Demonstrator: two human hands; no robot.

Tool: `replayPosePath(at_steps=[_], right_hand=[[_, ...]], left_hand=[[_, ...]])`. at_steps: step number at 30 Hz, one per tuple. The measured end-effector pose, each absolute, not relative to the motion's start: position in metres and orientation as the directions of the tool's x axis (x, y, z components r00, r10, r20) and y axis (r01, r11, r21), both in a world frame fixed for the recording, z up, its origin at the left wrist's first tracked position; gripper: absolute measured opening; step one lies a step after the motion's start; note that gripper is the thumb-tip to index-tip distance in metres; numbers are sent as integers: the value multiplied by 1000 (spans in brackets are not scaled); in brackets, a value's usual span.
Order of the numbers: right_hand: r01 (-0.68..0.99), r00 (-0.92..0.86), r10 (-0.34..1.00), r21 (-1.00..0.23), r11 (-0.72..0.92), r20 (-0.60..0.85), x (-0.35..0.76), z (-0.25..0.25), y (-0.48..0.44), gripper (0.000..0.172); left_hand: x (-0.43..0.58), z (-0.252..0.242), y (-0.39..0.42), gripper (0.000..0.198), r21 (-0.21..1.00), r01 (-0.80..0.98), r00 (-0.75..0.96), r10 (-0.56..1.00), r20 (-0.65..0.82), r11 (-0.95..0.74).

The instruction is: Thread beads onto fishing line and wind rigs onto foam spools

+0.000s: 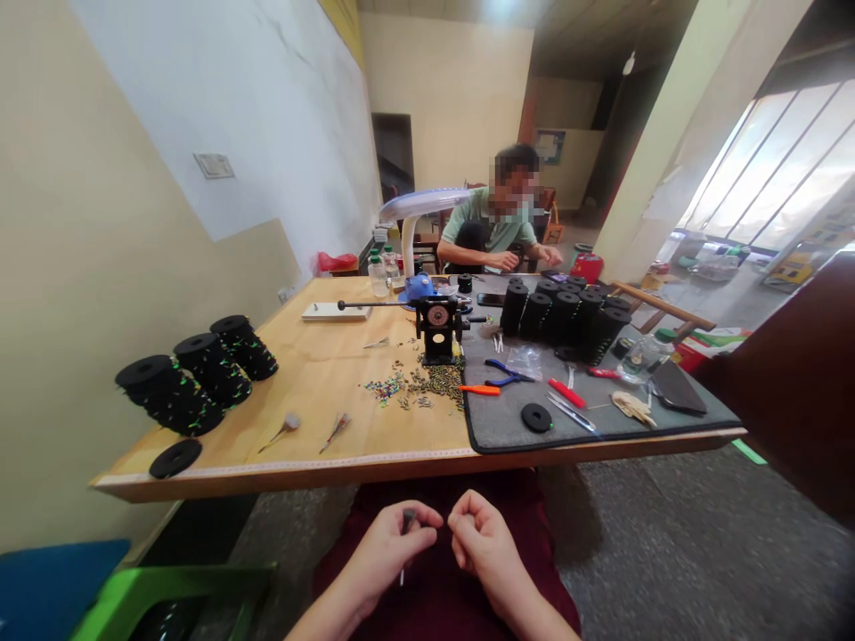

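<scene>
Bare forearms and a broad, plain lower garment in deep, dark maroon, perhaps loose trousers.

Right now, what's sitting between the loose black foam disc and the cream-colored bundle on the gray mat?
Silver tweezers lie between the black foam disc and the cream-colored bundle, as the head view shows.
</scene>
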State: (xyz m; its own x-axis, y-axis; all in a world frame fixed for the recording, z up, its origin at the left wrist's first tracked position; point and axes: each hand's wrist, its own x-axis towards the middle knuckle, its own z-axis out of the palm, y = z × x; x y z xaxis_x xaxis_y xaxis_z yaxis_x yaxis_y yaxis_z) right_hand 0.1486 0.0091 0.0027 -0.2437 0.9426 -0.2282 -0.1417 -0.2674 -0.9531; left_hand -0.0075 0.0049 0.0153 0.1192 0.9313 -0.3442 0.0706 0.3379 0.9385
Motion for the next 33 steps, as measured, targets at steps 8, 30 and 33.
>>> replayPosePath(at_steps=[8,30,33], right_hand=[[66,-227,970,-995,-78,-91,150,-4,6,23],[137,-271,960,-990,-35,-71,148,7,11,23],[-20,-224,956,-980,-198,-188,149,5,14,33]], left_hand=[[3,28,13,33,942,-97,109,944,-311,322],[-1,35,7,24,979,81,74,978,-195,189],[0,32,8,33,938,-123,116,943,-312,325]])
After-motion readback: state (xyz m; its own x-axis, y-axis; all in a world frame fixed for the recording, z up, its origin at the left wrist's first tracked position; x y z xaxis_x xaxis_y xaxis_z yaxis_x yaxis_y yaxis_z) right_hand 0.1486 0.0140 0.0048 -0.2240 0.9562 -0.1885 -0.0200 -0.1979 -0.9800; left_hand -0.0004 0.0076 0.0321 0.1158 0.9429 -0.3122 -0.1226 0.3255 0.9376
